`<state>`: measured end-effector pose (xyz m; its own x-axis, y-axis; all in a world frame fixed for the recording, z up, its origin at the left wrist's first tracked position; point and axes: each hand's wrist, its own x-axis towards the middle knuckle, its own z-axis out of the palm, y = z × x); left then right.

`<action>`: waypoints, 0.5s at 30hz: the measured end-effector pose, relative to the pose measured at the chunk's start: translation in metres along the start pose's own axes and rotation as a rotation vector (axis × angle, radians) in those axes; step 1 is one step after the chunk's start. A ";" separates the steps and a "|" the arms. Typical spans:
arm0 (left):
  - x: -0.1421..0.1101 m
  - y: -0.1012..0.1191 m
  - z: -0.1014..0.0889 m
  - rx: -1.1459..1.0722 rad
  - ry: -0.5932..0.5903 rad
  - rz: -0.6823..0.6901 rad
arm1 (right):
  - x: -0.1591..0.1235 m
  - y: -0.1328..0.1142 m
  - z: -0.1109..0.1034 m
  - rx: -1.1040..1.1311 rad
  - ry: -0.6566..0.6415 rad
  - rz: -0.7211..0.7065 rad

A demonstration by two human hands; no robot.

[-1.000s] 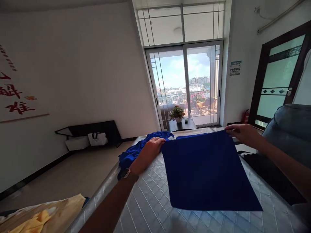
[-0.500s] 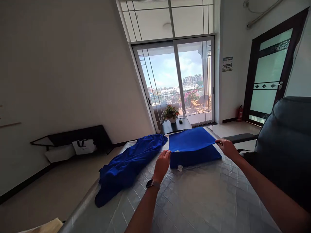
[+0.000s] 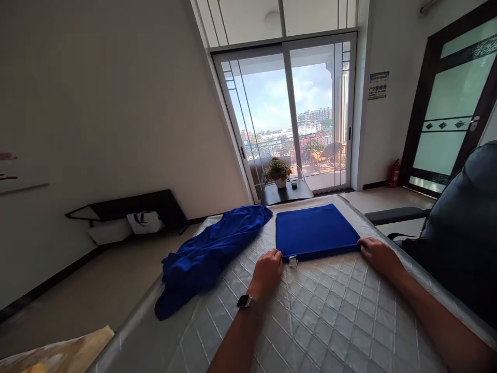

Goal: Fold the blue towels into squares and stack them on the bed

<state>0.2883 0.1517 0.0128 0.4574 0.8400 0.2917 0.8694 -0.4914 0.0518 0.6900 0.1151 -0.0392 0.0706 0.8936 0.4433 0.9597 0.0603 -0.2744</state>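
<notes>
A folded blue cloth point(image 3: 316, 228) lies as a flat, neat rectangle on a quilted, plastic-covered mattress point(image 3: 330, 311). My left hand point(image 3: 267, 269), with a watch on its wrist, is closed at the cloth's near left corner. At the near right corner, my right hand point(image 3: 378, 254) pinches the edge between thumb and fingers. A small white label point(image 3: 293, 262) sticks out from the near edge, beside my left hand. To the left lies a second blue cloth point(image 3: 213, 254), crumpled and loose, which neither hand touches.
Behind the mattress stands a dark small table point(image 3: 287, 194) with a flower pot point(image 3: 280, 178). A black chair point(image 3: 462, 233) is close on the right. Against the left wall, a low black rack point(image 3: 124, 207) holds a white bag point(image 3: 145, 223).
Both hands have come down and nearer with the lifted edge of the cloth. Its raised flap now lies flat over the near part. The camera view has tilted slightly downward.
</notes>
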 end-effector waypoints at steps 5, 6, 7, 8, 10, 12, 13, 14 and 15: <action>-0.001 0.002 -0.016 -0.018 -0.093 -0.046 | -0.001 -0.015 0.002 -0.082 0.084 -0.109; 0.000 -0.003 -0.021 -0.016 -0.104 -0.066 | -0.001 -0.018 0.004 -0.070 0.099 -0.133; -0.001 -0.010 -0.027 -0.009 -0.106 -0.095 | -0.001 -0.020 0.007 -0.053 0.105 -0.152; -0.002 -0.020 -0.034 0.003 -0.098 -0.134 | -0.002 -0.021 0.011 -0.034 0.100 -0.166; -0.009 -0.047 -0.049 0.043 -0.064 -0.251 | -0.004 -0.022 0.018 0.002 0.066 -0.177; -0.022 -0.079 -0.064 0.098 -0.019 -0.417 | -0.006 -0.020 0.024 0.024 0.038 -0.163; -0.029 -0.094 -0.070 0.123 -0.002 -0.504 | -0.007 -0.018 0.026 0.028 0.034 -0.154; -0.038 -0.108 -0.075 0.139 0.005 -0.579 | -0.007 -0.017 0.027 0.027 0.035 -0.147; -0.045 -0.121 -0.079 0.145 0.003 -0.636 | -0.008 -0.016 0.028 0.023 0.038 -0.144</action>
<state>0.1478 0.1547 0.0690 -0.1552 0.9559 0.2492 0.9867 0.1378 0.0857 0.6670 0.1195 -0.0620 -0.0571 0.8574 0.5115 0.9543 0.1974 -0.2243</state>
